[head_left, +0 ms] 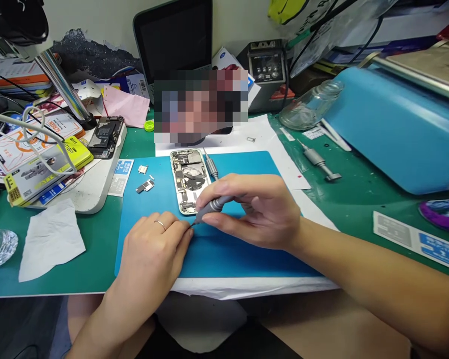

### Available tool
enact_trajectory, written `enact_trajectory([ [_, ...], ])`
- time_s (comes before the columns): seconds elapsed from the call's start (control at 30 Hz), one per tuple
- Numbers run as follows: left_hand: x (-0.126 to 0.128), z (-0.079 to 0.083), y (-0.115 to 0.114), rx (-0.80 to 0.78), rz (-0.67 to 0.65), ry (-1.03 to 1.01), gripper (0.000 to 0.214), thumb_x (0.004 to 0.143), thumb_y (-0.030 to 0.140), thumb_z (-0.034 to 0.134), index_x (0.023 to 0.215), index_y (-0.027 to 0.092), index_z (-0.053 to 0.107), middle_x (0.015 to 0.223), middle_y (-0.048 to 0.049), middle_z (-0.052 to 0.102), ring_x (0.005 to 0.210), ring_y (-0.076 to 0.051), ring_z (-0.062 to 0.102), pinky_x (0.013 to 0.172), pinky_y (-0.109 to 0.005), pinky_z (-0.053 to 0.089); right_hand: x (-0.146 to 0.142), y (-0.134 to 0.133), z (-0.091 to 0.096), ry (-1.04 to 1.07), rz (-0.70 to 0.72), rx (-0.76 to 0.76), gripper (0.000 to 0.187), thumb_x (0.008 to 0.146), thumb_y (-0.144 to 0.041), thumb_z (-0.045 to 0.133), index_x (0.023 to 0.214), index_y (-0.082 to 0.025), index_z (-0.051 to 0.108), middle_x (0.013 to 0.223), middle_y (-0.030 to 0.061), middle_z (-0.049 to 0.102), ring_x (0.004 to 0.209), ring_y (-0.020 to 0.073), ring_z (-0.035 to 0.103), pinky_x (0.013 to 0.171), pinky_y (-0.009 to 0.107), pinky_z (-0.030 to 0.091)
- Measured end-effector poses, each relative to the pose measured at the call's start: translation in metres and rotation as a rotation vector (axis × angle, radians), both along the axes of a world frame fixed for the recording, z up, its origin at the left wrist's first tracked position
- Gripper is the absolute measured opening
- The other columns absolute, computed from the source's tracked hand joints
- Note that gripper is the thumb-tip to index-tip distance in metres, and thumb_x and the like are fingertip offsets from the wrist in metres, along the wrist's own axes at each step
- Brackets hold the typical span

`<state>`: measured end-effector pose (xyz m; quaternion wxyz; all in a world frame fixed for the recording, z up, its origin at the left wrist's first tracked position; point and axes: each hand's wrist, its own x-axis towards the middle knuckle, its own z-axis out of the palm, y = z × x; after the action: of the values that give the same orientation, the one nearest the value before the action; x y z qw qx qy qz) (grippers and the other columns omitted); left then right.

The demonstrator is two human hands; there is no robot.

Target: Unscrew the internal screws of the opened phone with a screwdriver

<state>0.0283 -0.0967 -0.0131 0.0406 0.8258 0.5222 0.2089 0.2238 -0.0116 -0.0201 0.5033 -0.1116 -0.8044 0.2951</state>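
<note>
My right hand (258, 209) grips a grey precision screwdriver (215, 205) between thumb and fingers, its tip angled down to the left. That tip meets the fingertips of my left hand (155, 244), which are pinched together low over the blue mat (228, 259). Whatever lies between the left fingers is hidden. Just beyond my hands is an opened phone (189, 179) with its inner parts bare. A second grey screwdriver (210, 164) lies along its right side. Small metal phone parts (145, 186) rest on the mat to the left.
Another screwdriver (318, 159) lies to the right, near white tweezers (335, 134) and a glass jar (310, 104). At the left stand boxes (47, 172), a white stand base (97, 187) with a second phone body (107, 137), and a crumpled tissue (52, 239). A screen (174, 40) stands behind.
</note>
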Motion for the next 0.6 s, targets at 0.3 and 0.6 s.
enact_trajectory([
  [0.3,-0.0008,-0.0003,-0.0006,0.002,0.001,-0.038,0.017,0.103,0.024,0.053,0.097,0.019,0.068,0.083,-0.0009,0.065,0.073,-0.018,0.056,0.067,-0.034,0.04,0.0012,-0.0005,0.0006,0.017,-0.006,-0.008,0.043,0.088,-0.009,0.068,0.125,-0.025,0.054,0.097,0.002,0.07,0.087,0.0126,0.071,0.07,0.022,0.065],
  [0.6,-0.0001,0.0003,0.001,-0.009,0.007,-0.054,0.017,0.103,0.024,0.054,0.102,0.019,0.069,0.086,-0.0017,0.068,0.076,-0.018,0.06,0.069,-0.035,0.043,0.0004,0.0018,-0.0008,0.04,-0.012,-0.002,0.045,0.084,-0.006,0.07,0.123,-0.024,0.055,0.095,0.0026,0.071,0.084,0.0134,0.071,0.068,0.023,0.065],
])
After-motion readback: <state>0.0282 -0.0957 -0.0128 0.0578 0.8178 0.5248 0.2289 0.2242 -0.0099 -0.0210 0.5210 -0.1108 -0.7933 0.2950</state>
